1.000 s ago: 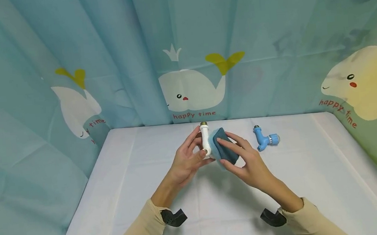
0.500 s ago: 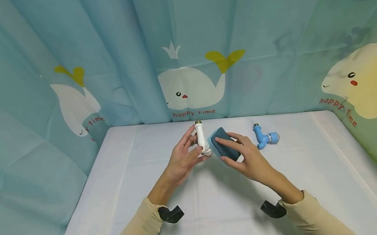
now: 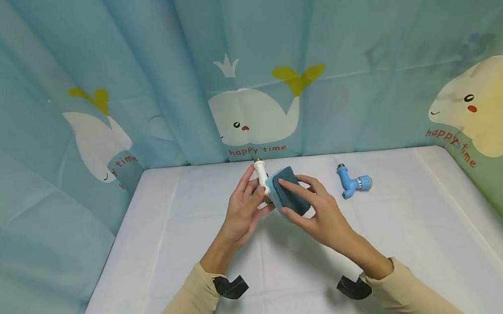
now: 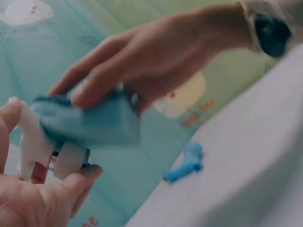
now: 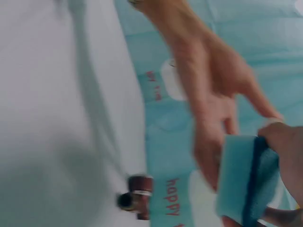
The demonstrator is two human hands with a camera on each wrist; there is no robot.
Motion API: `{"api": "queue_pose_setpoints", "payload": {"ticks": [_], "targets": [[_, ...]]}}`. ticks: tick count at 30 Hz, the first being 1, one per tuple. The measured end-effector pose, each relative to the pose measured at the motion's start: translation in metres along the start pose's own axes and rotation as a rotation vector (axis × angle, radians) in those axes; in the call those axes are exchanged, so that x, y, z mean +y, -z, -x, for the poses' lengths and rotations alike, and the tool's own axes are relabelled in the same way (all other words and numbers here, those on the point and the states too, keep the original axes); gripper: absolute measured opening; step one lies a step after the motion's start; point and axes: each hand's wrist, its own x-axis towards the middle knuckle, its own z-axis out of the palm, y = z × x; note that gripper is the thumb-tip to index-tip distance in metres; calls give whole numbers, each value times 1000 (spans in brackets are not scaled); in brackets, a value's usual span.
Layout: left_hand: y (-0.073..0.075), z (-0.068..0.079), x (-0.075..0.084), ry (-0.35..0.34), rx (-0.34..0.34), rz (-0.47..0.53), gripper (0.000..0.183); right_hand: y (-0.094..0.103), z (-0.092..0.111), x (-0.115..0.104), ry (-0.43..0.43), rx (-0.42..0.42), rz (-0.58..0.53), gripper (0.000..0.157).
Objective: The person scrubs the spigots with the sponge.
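Note:
In the head view my left hand (image 3: pixel 241 216) grips a white tap (image 3: pixel 260 173) with a brass-coloured threaded end pointing away. The tap's ribbed white knob (image 4: pixel 70 161) shows in the left wrist view, near my fingertips. My right hand (image 3: pixel 330 217) holds a sponge (image 3: pixel 294 202), dark blue on one face and light blue on the other, between thumb and fingers. The light side lies against the tap in the head view and overlaps its body in the left wrist view, where the sponge is blurred. The sponge covers the knob in the head view.
A blue tap (image 3: pixel 349 184) lies on the white table (image 3: pixel 189 264), right of my hands. Near the table's back edge is a small dark brown thing (image 5: pixel 140 189) in the right wrist view. A whale-print curtain (image 3: pixel 365 110) hangs behind and at both sides.
The tap and my left hand have shifted slightly left. The sponge was at the tap, stood a little apart from it half a second ago, and is back against it now.

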Motion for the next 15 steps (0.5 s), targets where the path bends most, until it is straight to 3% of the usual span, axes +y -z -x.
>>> {"api": "queue_pose_setpoints", "payload": {"ticks": [6, 12, 15], "targets": [[-2, 1, 1, -16, 49, 42, 69, 0, 2, 1, 65, 16, 170, 58], [-4, 1, 1, 10, 105, -2, 68, -1, 0, 2, 172, -20, 220, 59], [-4, 1, 0, 26, 116, -27, 66, -1, 0, 4, 182, -4, 274, 60]]}}
